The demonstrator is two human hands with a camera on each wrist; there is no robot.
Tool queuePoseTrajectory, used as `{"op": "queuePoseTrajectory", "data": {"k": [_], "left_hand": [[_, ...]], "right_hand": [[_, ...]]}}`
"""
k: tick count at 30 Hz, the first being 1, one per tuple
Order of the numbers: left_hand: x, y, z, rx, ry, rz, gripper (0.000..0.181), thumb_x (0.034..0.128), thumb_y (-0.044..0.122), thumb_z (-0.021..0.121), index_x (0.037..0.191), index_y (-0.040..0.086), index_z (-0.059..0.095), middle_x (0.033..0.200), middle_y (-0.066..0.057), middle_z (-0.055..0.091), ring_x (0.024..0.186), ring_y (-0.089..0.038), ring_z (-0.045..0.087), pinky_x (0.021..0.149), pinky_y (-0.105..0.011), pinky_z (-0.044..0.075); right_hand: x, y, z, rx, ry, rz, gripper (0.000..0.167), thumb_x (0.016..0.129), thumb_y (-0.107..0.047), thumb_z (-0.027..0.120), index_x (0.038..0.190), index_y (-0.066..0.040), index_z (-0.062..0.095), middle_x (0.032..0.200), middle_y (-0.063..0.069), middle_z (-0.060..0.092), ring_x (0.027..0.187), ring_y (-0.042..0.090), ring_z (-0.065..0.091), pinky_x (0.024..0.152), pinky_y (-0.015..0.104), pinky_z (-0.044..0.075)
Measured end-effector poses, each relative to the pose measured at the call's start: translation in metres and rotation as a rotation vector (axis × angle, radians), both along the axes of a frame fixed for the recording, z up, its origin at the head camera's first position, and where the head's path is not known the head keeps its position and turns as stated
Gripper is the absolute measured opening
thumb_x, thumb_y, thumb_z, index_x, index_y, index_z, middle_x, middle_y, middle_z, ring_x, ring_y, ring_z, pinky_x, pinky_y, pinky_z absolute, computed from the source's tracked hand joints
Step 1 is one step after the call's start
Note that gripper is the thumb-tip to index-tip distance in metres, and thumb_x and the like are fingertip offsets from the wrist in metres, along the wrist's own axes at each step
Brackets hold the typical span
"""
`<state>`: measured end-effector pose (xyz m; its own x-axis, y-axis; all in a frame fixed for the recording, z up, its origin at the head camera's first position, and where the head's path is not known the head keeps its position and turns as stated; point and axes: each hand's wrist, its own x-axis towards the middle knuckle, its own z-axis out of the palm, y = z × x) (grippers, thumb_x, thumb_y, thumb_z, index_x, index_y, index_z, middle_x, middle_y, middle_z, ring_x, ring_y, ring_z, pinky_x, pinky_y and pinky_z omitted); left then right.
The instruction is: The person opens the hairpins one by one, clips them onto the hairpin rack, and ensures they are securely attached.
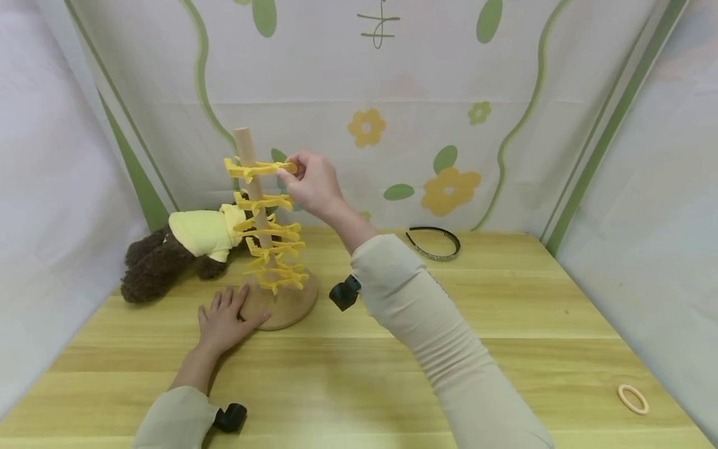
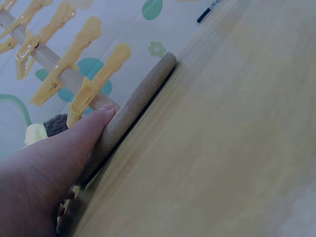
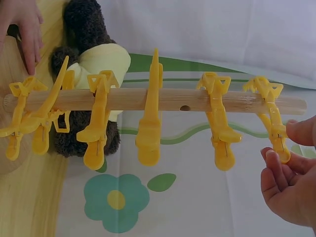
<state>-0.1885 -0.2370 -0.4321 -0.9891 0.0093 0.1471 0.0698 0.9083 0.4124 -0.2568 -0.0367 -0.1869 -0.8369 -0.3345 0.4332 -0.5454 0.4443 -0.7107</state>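
A wooden post rises from a round wooden base at the left of the table. Several yellow plastic clips are clamped along it at different heights. My right hand pinches the handle end of the topmost yellow clip between thumb and fingers; in the right wrist view the clip's jaws sit around the post near its tip. Down at the base, my left hand lies with fingers spread, and its thumb rests on the base's edge.
Behind the post lies a dark brown plush toy in a yellow shirt, partly hidden by the clips. A black headband is near the back edge. One beige ring lies at the front right. Printed cloth encloses the table.
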Motion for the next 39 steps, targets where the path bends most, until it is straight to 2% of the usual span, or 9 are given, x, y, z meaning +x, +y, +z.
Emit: {"op": "queuePoseTrajectory", "data": {"k": [9, 31, 39], "left_hand": [[-0.001, 0.001, 0.003, -0.002, 0.004, -0.001, 0.088, 0.0746, 0.063, 0.047, 0.137, 0.006, 0.024, 0.133, -0.031, 0.018, 0.120, -0.049, 0.008, 0.084, -0.067, -0.004], [-0.001, 0.001, 0.002, 0.012, -0.020, -0.002, 0.090, 0.0735, 0.064, 0.047, 0.138, 0.007, 0.021, 0.134, -0.031, 0.016, 0.121, -0.048, 0.006, 0.084, -0.066, -0.005], [0.001, 0.002, 0.007, 0.026, -0.038, -0.002, 0.091, 0.0736, 0.064, 0.048, 0.138, 0.006, 0.020, 0.134, -0.032, 0.015, 0.120, -0.049, 0.006, 0.084, -0.067, -0.003]], "right_hand": [[0.000, 0.001, 0.002, -0.023, -0.042, 0.021, 0.022, 0.084, -0.018, 0.058, 0.099, -0.001, 0.057, 0.083, 0.004, 0.056, 0.073, 0.011, 0.055, 0.057, 0.018, 0.044], [-0.009, 0.016, -0.004, -0.057, -0.078, 0.134, 0.044, 0.083, -0.025, 0.059, 0.123, -0.008, 0.049, 0.096, 0.004, 0.058, 0.078, 0.011, 0.054, 0.062, 0.021, 0.044], [-0.010, 0.017, -0.002, -0.044, -0.146, 0.123, 0.049, 0.084, -0.032, 0.056, 0.127, -0.012, 0.043, 0.118, 0.008, 0.050, 0.099, 0.016, 0.050, 0.077, 0.025, 0.043]]}}
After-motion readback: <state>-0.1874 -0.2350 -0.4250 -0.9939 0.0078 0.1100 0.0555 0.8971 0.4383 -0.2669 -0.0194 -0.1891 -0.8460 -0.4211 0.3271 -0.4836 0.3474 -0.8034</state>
